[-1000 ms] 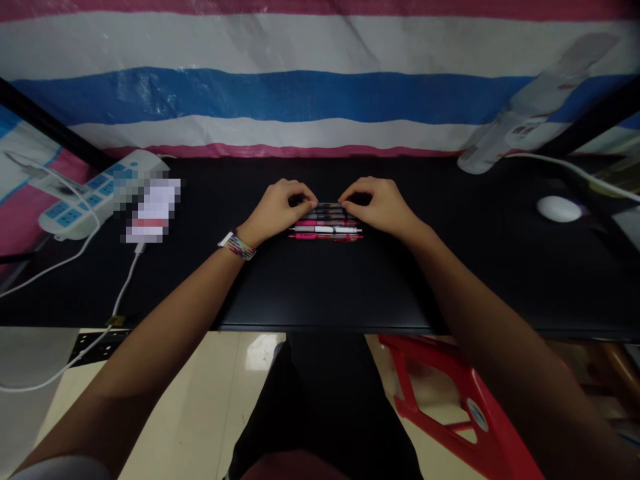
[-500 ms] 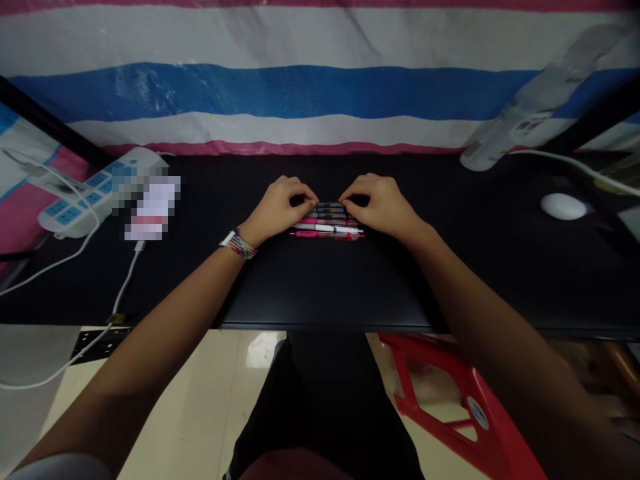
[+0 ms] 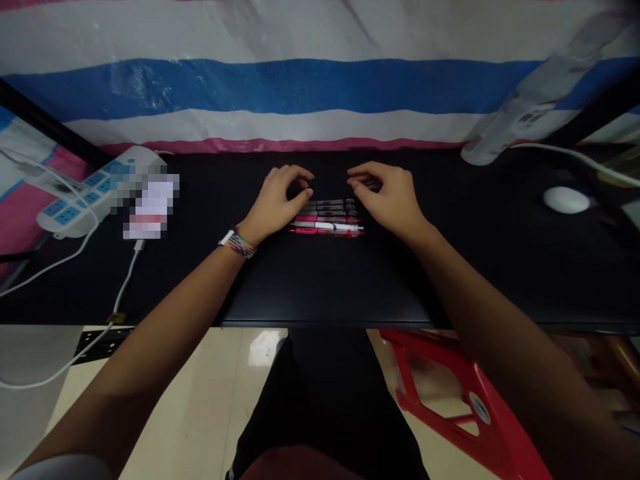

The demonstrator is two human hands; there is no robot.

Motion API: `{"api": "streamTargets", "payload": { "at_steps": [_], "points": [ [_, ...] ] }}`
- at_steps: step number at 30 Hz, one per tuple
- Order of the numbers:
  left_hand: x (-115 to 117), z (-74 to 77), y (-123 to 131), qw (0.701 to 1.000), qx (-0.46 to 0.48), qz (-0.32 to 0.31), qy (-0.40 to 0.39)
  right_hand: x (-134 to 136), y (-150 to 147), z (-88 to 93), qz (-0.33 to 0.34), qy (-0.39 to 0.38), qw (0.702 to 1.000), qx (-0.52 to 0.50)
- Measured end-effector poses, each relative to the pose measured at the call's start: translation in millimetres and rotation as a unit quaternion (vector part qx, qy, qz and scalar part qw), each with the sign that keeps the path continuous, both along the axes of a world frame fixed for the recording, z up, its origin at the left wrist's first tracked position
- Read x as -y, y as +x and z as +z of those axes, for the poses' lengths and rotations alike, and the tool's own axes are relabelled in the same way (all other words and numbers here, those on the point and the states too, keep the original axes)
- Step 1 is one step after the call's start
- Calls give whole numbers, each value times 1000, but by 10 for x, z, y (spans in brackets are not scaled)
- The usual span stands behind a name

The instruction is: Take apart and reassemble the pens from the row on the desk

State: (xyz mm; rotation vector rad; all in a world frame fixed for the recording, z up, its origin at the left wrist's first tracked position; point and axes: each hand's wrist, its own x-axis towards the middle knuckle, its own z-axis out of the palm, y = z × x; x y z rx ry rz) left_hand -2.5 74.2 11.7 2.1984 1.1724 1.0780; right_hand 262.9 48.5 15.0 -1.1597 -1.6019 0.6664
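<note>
Several pens lie side by side in a row across the black desk, between my hands. Nearest me is a pink pen (image 3: pixel 313 231), with a white pen (image 3: pixel 333 227) just behind it. Farther back come another pink pen (image 3: pixel 315 218) and several dark, clear-barrelled pens (image 3: pixel 327 207). My left hand (image 3: pixel 283 200) is at the left ends of the row, thumb and fingers apart, with nothing between them. My right hand (image 3: pixel 387 193) is by the right ends, its fingers also parted and holding nothing. Part of the row's left side is hidden by my left hand.
At left on the black desk (image 3: pixel 325 287) are a white power strip (image 3: pixel 75 213), a blurred-out phone (image 3: pixel 150 207) and a white cable (image 3: pixel 125 280). To the right sit a white mouse (image 3: pixel 566 199) and a clear bottle-like cylinder (image 3: pixel 500 133). A red stool (image 3: pixel 450 393) stands below.
Both hands have let go of the rearmost pens at their ends. The fingers have opened and lifted slightly away, the right hand a little to the right. The pens stay in their row.
</note>
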Motion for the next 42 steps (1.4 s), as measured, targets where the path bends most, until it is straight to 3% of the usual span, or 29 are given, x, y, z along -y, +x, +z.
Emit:
{"api": "streamTargets", "payload": {
  "at_steps": [6,11,26,31,33,36,42],
  "points": [
    [-8,-139,118,987,141,38,-63,34,-171,-118,-16,-45,996,-82],
    [29,-122,231,977,187,37,-95,117,-343,-154,-16,-63,993,-100],
    [93,-93,358,960,237,39,-143,64,-411,-212,-11,-34,999,-31],
    [64,-94,340,955,254,45,-148,139,-381,-114,-12,2,999,29],
    [52,-98,323,954,257,47,-149,213,-377,-32,19,37,997,63],
    [30,-110,288,955,250,45,-153,322,-394,54,120,87,984,102],
    [-1,-123,240,953,254,36,-160,405,-447,9,216,173,950,143]
  ]
}}
